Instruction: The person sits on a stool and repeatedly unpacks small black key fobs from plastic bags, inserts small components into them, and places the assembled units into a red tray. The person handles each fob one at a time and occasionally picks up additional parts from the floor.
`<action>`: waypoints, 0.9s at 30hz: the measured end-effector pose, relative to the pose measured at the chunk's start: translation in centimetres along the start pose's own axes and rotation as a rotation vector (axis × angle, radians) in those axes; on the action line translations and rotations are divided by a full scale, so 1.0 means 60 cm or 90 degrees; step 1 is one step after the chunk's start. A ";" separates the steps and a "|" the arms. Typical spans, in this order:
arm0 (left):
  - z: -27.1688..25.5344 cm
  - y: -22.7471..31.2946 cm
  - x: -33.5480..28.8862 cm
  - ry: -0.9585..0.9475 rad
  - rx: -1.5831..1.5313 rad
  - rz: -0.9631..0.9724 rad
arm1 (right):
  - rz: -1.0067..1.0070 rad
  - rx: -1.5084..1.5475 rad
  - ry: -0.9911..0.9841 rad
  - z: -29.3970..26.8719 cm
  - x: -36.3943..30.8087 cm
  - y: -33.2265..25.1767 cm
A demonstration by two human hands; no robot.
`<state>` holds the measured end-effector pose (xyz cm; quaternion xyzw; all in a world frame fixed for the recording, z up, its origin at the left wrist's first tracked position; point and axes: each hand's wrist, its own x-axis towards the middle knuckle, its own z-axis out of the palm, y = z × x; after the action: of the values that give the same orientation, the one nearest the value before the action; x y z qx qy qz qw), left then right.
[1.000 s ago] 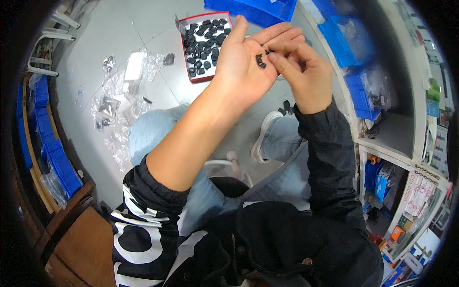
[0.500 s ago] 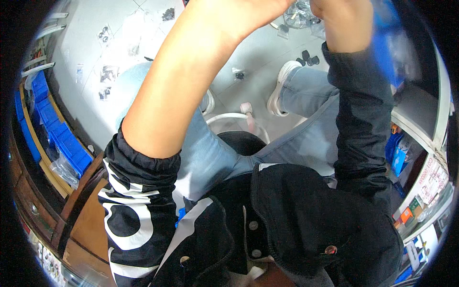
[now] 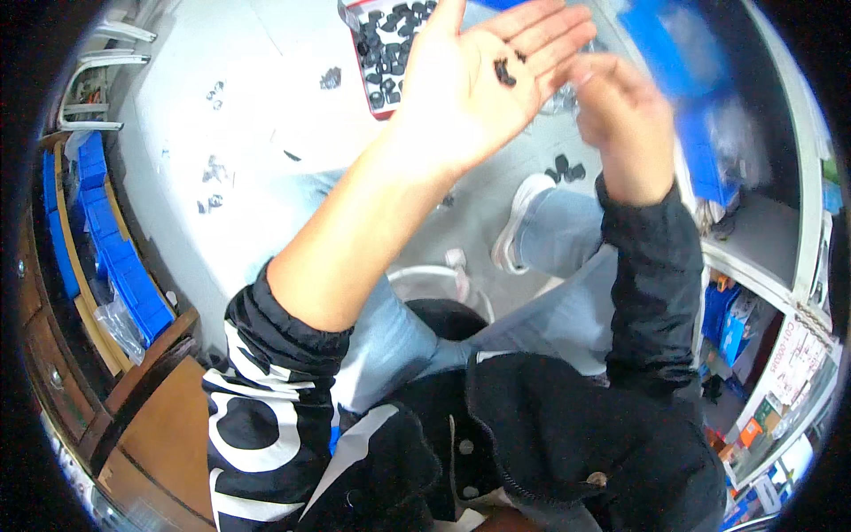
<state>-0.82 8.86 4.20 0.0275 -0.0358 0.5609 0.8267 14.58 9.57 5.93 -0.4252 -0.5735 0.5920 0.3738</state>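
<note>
My left hand (image 3: pixel 479 97) is open, palm up, with its fingers stretched out. A few small black pieces (image 3: pixel 504 74) lie loose on its palm near the base of the fingers; they are too small to name. Close by the left fingertips is my right hand (image 3: pixel 628 124), slightly blurred, with fingers curled and thumb and forefinger pinched together. Whatever is in that pinch, if anything, cannot be made out. Beyond my left wrist stands a red-edged box (image 3: pixel 383 114) full of small black parts, partly covered by the hand.
Small clear bags of parts (image 3: pixel 331 78) lie about the pale floor. Several black pieces (image 3: pixel 564 168) sit near my shoe (image 3: pixel 523 222). Blue bins (image 3: pixel 115 239) line the left side; a shelf unit (image 3: pixel 762 284) with blue bins stands right. A white round-rimmed bin (image 3: pixel 425 271) is between my legs.
Both hands have come lower and nearer, into full view, with black pieces showing on the left palm. The view has shifted, and the red-edged box of black parts now shows.
</note>
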 end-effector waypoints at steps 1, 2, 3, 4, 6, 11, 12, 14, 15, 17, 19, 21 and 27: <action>0.005 -0.001 0.000 -0.031 -0.004 0.002 | -0.086 -0.111 0.003 0.011 -0.004 0.000; 0.009 -0.001 0.001 0.019 0.042 0.010 | -0.108 -0.131 0.013 0.021 -0.008 0.001; 0.012 -0.002 0.001 0.018 0.042 0.010 | -0.128 -0.154 0.010 0.028 -0.012 -0.001; 0.014 -0.002 0.000 0.019 0.040 0.009 | -0.148 -0.200 0.032 0.034 -0.015 -0.002; 0.014 -0.004 -0.002 0.027 0.061 0.010 | -0.146 -0.262 0.050 0.040 -0.021 -0.006; -0.009 -0.004 0.007 -0.133 0.012 -0.035 | -0.165 -0.335 0.081 0.047 -0.019 -0.007; -0.012 -0.003 0.009 -0.184 -0.028 -0.057 | -0.156 -0.328 0.089 0.047 -0.018 -0.005; -0.015 -0.006 0.010 -0.169 -0.008 -0.053 | -0.167 -0.328 0.103 0.047 -0.015 -0.001; -0.014 -0.007 0.010 -0.162 0.001 -0.051 | -0.160 -0.282 0.094 0.047 -0.013 0.000; -0.006 -0.011 0.003 -0.060 0.055 -0.018 | -0.147 -0.202 0.085 0.047 -0.009 0.002; 0.003 -0.011 0.002 0.003 0.072 0.004 | -0.015 -0.015 0.034 0.035 -0.007 -0.006; 0.009 -0.010 0.003 0.028 0.050 0.015 | 0.080 0.199 -0.025 0.026 -0.004 -0.015; 0.003 -0.010 0.002 -0.070 0.086 0.008 | 0.141 0.218 -0.061 0.027 -0.001 -0.027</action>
<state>-0.23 8.76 4.39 0.1137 -0.0431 0.5651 0.8160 12.99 9.02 7.54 -0.3870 -0.4314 0.7381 0.3453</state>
